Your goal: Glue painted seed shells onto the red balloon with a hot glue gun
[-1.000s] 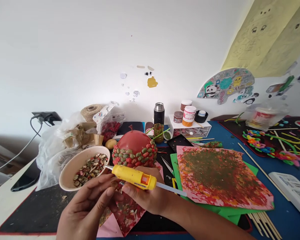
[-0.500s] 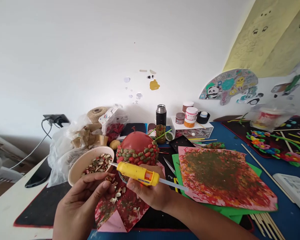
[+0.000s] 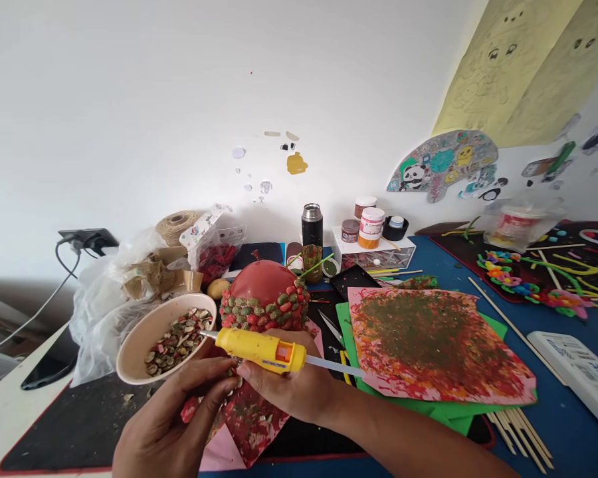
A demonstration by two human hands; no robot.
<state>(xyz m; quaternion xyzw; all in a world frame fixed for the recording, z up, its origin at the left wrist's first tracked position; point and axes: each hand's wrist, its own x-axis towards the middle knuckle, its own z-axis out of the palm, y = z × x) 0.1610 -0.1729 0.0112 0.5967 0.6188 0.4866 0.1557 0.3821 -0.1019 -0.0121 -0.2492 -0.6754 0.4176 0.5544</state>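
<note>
My right hand grips a yellow hot glue gun, its metal nozzle pointing left over the bowl's edge and a clear glue stick coming out of its back. Low in front of the bowl, my left hand pinches thumb and forefinger close to my right thumb. The pistachio shell seen in that pinch half a second ago is mostly hidden now. Behind the glue gun sits a red balloon, ringed with red and green painted shells. A beige bowl of loose shells stands to the left.
Paint-smeared pink paper lies over green sheets at the right, near wooden sticks and scissors. A black thermos and paint jars stand at the back. Plastic bags and a twine roll fill the left.
My left fingertips have moved right, up to my right thumb, so the shell between them is now largely covered. The glue gun stays in my right hand. The view has shifted slightly.
</note>
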